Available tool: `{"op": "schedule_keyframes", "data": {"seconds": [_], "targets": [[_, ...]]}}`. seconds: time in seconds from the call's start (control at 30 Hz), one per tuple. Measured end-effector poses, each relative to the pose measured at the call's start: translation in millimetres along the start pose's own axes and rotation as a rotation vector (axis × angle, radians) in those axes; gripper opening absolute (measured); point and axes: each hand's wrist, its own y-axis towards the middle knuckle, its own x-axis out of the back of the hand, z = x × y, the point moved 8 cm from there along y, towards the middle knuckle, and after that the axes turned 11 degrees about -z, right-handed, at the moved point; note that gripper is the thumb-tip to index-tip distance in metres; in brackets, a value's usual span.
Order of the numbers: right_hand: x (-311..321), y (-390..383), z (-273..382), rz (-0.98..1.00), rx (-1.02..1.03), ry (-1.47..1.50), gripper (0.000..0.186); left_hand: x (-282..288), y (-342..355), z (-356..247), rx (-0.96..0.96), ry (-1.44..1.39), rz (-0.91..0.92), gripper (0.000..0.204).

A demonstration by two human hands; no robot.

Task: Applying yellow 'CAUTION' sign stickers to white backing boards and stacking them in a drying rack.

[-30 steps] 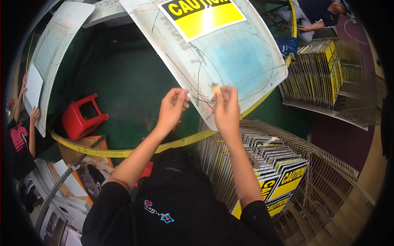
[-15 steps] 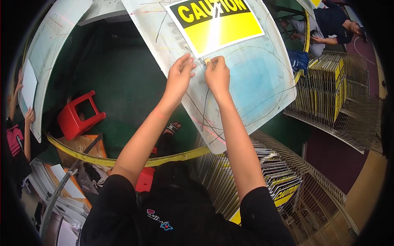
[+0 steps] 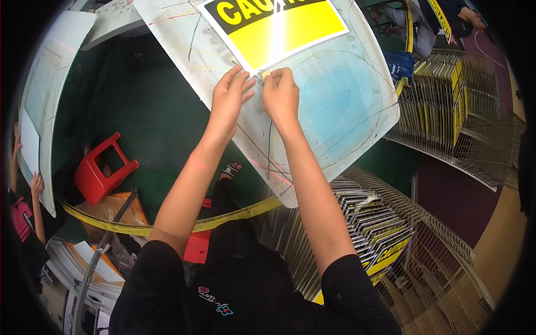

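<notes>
Our right hand [image 3: 282, 95] pinches a small tab [image 3: 266, 74] at the sign's [image 3: 279, 28] corner; our left hand [image 3: 229, 97], fingers spread, presses beside it. Best peel slowly, flat.

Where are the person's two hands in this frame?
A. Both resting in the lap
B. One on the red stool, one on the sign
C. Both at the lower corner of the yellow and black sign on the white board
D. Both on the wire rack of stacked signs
C: the left hand and right hand meet at the lower corner of the yellow and black sign, which lies on the white board; the red stool stands apart, untouched.
</notes>
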Motion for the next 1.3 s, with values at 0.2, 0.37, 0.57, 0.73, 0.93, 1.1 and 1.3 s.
{"op": "schedule_keyframes", "data": {"seconds": [0.2, 0.37, 0.57, 0.73, 0.93, 1.1, 1.3], "targets": [[-2, -4, -5, -0.028, 0.062, -0.024, 0.016, 1, -2, -1, 0.018, -0.004, -0.019, 0.054], [-3, -5, -8, 0.001, 0.008, -0.025, 0.016, 0, -2, -2, 0.036, -0.005, -0.023, 0.055], [0, -3, -8, -0.034, 0.001, 0.099, 0.015, -1, -2, -3, 0.019, -0.038, -0.026, 0.058], [5, -2, -9, -0.027, -0.065, 0.254, 0.016, -6, 5, -1, 0.041, -0.048, -0.053, 0.05], [19, -6, -1, -0.051, -0.06, 0.299, 0.016, -22, 33, 1, -0.002, 0.008, -0.031, 0.037], [61, -53, -41, -0.142, -0.013, 0.358, 0.016, -41, 37, 6, -0.134, -0.102, -0.017, 0.029], [132, -173, -92, -0.048, -0.411, 0.619, 0.013, -53, 6, -41, -0.414, -0.199, 0.002, 0.025]]}}
